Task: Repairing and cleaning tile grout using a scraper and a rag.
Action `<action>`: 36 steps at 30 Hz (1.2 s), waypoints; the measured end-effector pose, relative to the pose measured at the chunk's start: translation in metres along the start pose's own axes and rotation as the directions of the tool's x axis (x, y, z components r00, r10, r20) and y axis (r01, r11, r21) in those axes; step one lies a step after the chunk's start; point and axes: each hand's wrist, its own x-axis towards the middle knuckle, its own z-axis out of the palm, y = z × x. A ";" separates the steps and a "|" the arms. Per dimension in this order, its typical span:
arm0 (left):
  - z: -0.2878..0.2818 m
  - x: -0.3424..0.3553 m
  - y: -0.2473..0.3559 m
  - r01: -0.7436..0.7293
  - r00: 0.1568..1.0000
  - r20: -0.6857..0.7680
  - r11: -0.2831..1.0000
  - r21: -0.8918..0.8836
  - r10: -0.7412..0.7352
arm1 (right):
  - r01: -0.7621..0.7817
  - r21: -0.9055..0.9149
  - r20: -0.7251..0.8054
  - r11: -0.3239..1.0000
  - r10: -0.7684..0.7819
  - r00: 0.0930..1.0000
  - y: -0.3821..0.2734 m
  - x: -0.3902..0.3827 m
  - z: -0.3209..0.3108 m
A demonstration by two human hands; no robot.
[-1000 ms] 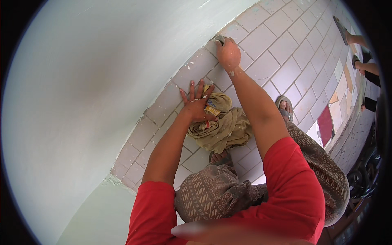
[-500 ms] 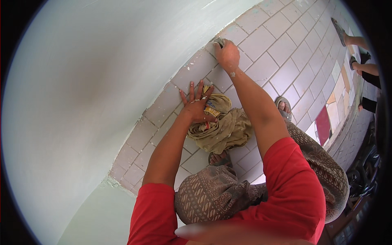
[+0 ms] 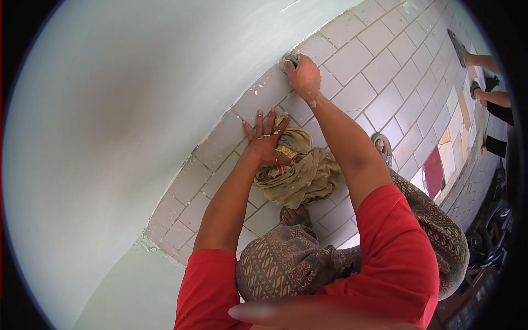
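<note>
My left hand lies with fingers spread, its fingertips on the tiles and its palm side against a bunched olive-brown cloth. The cloth has a coloured print and white specks. Farther off, my right hand is closed around a small grey wad, pressed down where the tiled floor meets the wall. The fingers cover most of the wad, and I cannot tell whether it is a rag or a scrubbing pad. White flecks dot both the left hand and the right wrist.
The pale wall runs along the left, with a ragged white edge and white spots on nearby tiles. My sandalled feet are on the tiles beside the cloth. At the right are other people's legs and a patch of multicoloured tile.
My right hand, with the grey wad, has shifted slightly left along the wall's base. My left hand stays in place on the cloth.
</note>
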 end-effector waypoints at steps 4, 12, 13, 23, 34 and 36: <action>-0.005 0.003 0.000 -0.016 1.000 -0.014 1.000 -0.007 0.015 | -0.011 0.021 -0.101 1.000 0.013 0.995 0.000 0.002 0.005; -0.002 -0.002 -0.001 -0.003 1.000 0.009 1.000 -0.003 0.003 | -0.018 0.018 0.009 1.000 0.018 1.000 -0.002 -0.006 0.001; -0.003 -0.002 -0.001 0.001 1.000 0.018 1.000 0.003 -0.002 | 0.046 0.007 0.016 0.999 -0.046 0.999 -0.004 -0.010 0.005; -0.003 0.002 0.000 -0.005 1.000 0.012 1.000 0.000 0.005 | 0.076 -0.010 0.023 0.997 -0.076 0.997 0.003 0.004 -0.004; -0.002 0.002 0.000 -0.015 1.000 -0.005 1.000 -0.017 0.015 | -0.007 -0.003 0.003 1.000 0.007 1.000 0.007 0.006 -0.006; 0.000 0.000 0.000 -0.001 1.000 0.009 1.000 -0.012 0.001 | 0.072 0.004 0.010 0.997 -0.072 0.997 -0.002 -0.022 0.011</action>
